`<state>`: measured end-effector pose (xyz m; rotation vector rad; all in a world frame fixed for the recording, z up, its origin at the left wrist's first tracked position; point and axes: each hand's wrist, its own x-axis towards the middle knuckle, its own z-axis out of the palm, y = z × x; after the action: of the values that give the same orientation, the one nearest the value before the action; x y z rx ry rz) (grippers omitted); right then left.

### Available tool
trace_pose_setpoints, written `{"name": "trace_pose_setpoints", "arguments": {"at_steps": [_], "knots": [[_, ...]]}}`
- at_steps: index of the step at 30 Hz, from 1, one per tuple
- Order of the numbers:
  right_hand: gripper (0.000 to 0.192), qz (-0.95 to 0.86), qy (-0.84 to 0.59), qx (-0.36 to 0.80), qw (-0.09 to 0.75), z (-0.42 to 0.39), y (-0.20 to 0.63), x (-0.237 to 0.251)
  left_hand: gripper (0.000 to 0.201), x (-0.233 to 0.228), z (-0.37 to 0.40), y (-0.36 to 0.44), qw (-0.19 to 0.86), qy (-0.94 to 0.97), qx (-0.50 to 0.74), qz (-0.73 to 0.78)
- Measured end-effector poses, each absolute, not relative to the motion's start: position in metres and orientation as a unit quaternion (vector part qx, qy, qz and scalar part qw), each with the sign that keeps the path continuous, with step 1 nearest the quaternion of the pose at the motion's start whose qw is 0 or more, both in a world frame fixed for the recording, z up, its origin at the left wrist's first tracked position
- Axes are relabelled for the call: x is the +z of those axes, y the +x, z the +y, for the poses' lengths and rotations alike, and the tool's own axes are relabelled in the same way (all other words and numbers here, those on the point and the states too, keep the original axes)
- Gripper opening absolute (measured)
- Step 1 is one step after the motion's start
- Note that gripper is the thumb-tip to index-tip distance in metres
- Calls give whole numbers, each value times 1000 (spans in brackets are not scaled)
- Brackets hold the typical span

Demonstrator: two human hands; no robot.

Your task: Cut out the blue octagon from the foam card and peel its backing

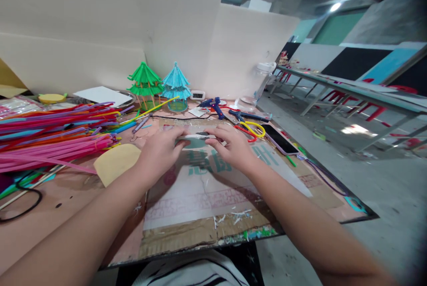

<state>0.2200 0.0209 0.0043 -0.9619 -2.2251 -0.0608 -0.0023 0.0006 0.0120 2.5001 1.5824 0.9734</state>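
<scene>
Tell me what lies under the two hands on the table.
Under the left hand and right hand lies a flat cardboard sheet with green characters. Between them shows a thin pale strip; the hands cover its ends.

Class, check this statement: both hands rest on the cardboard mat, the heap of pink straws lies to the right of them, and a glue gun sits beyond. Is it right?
Not quite. In the head view the pink straws lie left of the left hand and right hand; the cardboard mat and glue gun are as stated.

Both forearms extended forward, left hand (160, 150), right hand (233, 146), fingers curled, fingertips nearly meeting
</scene>
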Motion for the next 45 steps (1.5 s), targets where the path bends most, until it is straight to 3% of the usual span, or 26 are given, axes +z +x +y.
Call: {"name": "trace_pose_setpoints", "arguments": {"at_steps": [20,26,30,39,45], "knots": [[30,-845,-383,-20,373,23,217,-3,21,10,2,-2,53,799,296,521],[28,-783,-411,61,464,33,223,-3,23,11,12,-2,255,719,363,535],[29,-769,-427,83,469,36,225,-3,30,10,16,0,355,662,406,521],[30,-817,-411,33,403,30,225,1,21,12,11,-2,182,737,368,536],[32,-835,-398,6,380,27,224,3,23,8,11,-3,147,761,356,522]]}}
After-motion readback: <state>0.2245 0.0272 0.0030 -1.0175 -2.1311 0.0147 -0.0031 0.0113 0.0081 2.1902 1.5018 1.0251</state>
